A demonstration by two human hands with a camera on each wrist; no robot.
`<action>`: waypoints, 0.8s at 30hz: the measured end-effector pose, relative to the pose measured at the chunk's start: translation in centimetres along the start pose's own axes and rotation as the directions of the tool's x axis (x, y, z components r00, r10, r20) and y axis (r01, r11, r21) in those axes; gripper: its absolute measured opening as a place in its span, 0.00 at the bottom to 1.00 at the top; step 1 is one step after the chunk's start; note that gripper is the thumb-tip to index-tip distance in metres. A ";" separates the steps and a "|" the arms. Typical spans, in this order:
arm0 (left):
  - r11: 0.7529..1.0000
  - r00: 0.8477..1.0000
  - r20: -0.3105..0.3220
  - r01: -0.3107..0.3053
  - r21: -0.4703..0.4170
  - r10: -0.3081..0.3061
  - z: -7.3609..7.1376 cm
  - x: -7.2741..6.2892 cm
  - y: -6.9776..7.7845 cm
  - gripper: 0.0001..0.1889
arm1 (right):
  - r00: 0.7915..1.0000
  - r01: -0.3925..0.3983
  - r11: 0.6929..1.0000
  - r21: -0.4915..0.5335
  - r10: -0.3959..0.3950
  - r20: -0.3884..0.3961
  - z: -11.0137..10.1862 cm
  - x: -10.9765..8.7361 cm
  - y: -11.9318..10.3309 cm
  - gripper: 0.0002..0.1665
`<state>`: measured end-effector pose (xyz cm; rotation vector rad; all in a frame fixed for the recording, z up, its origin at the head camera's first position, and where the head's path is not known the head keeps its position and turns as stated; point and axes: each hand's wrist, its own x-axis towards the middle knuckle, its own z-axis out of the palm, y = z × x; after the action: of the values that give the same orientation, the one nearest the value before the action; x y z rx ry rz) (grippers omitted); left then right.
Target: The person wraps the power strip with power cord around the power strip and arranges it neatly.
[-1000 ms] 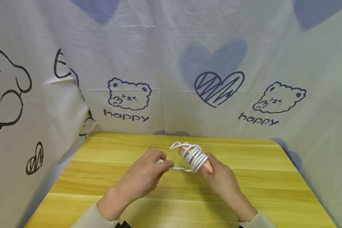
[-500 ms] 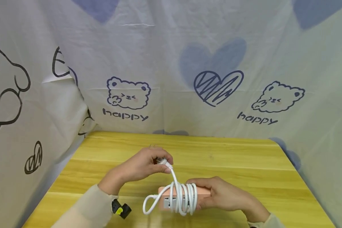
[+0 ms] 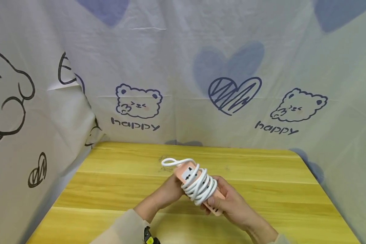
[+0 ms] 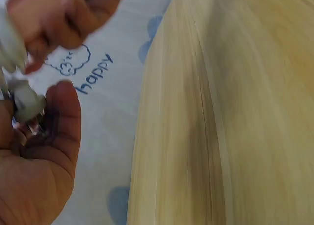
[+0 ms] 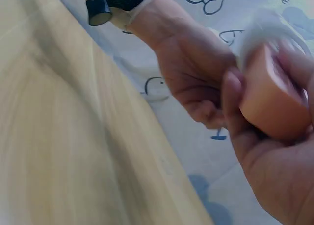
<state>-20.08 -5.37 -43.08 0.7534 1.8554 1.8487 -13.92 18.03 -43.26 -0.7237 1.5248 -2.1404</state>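
Observation:
A pink power strip is tilted above the table, its white cord wound round the middle in several turns. One cord loop sticks out at its far left end. My right hand grips the near end, thumb on top; in the right wrist view the fingers curl round the strip's end. Partly hidden behind the strip is my left hand. In the left wrist view a white plug with metal prongs sits within the left hand's curled fingers.
The wood-grain table spreads beneath both hands. A white curtain with printed bears and hearts stands behind the table's far edge and along its sides. A black wrist camera is on the left sleeve.
My left hand, holding the plug, has moved from the strip's left side to behind and under it. The strip swung level near the front, then lifted back and tilted again, still in the right hand.

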 end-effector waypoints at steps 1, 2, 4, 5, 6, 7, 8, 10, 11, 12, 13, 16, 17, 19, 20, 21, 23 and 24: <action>0.999 0.999 -0.013 0.030 -0.044 -0.031 0.5 0.1 -0.1 0.16 | 0.999 0.016 1.000 0.015 -0.015 -0.035 0.1 0.0 0.2 0.24; 0.996 0.998 -0.025 0.063 -0.069 -0.065 0.8 0.0 -0.1 0.17 | 0.997 0.028 0.999 0.020 -0.026 -0.066 0.2 -0.1 0.4 0.24; 0.990 0.992 -0.025 0.119 -0.070 -0.121 1.2 -0.1 -0.2 0.19 | 0.990 0.019 0.999 0.029 -0.015 -0.139 0.2 -0.2 0.6 0.23; 0.987 0.990 -0.009 0.141 -0.083 -0.142 1.2 -0.2 -0.1 0.22 | 0.986 0.009 0.999 0.035 -0.003 -0.166 0.2 -0.3 0.7 0.24; 0.985 0.989 0.018 0.150 -0.091 -0.149 1.2 -0.3 -0.1 0.25 | 0.981 -0.001 0.999 0.041 0.009 -0.194 0.2 -0.4 0.8 0.25; 0.983 0.987 0.048 0.157 -0.095 -0.153 1.2 -0.4 0.0 0.28 | 0.975 -0.014 0.999 0.044 0.023 -0.222 0.2 -0.5 0.8 0.26; 0.981 0.985 0.080 0.163 -0.102 -0.155 1.1 -0.5 0.0 0.31 | 0.968 -0.032 0.999 0.042 0.041 -0.247 0.2 -0.5 0.9 0.27; 0.979 0.980 0.120 0.172 -0.109 -0.159 1.0 -0.7 0.1 0.34 | 0.950 -0.081 0.996 0.031 0.086 -0.300 0.3 -0.5 1.1 0.30; 0.979 0.980 0.120 0.174 -0.105 -0.161 0.9 -0.8 0.1 0.34 | 0.940 -0.108 0.994 0.015 0.107 -0.324 0.4 -0.4 1.2 0.31; 0.979 0.980 0.107 0.177 -0.099 -0.167 0.9 -0.8 0.1 0.35 | 0.928 -0.138 0.990 -0.004 0.128 -0.350 0.5 -0.3 1.3 0.32; 0.978 0.980 0.088 0.185 -0.092 -0.177 1.0 -0.8 0.1 0.34 | 0.915 -0.170 0.985 -0.026 0.148 -0.376 0.6 -0.3 1.4 0.32; 0.972 0.975 0.001 0.221 -0.077 -0.222 1.1 -0.6 0.0 0.33 | 0.880 -0.248 0.962 -0.111 0.175 -0.442 0.9 -0.1 1.7 0.33; 0.967 0.969 -0.028 0.242 -0.077 -0.244 1.2 -0.5 0.0 0.32 | 0.873 -0.268 0.953 -0.143 0.178 -0.454 0.9 -0.1 1.7 0.33; 0.958 0.957 -0.070 0.276 -0.072 -0.281 1.3 -0.4 -0.1 0.30 | 0.862 -0.308 0.926 -0.219 0.174 -0.475 0.9 0.0 1.8 0.33; 0.954 0.950 -0.094 0.294 -0.060 -0.298 1.3 -0.4 -0.2 0.31 | 0.860 -0.325 0.911 -0.256 0.171 -0.481 0.8 0.1 1.8 0.33; 0.949 0.942 -0.118 0.312 -0.044 -0.315 1.4 -0.3 -0.3 0.32 | 0.857 -0.344 0.893 -0.290 0.173 -0.486 0.8 0.1 1.9 0.34; 0.940 0.928 -0.156 0.341 -0.007 -0.338 1.4 -0.2 -0.7 0.33 | 0.844 -0.387 0.849 -0.360 0.170 -0.508 0.6 0.3 2.0 0.34; 0.937 0.924 -0.168 0.349 0.003 -0.344 1.5 -0.1 -0.9 0.33 | 0.835 -0.410 0.825 -0.390 0.168 -0.524 0.5 0.4 2.1 0.34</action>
<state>-19.09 -4.27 -44.08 0.2607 1.9738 1.6949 -13.81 16.78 -45.02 -0.0627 2.3152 -1.7676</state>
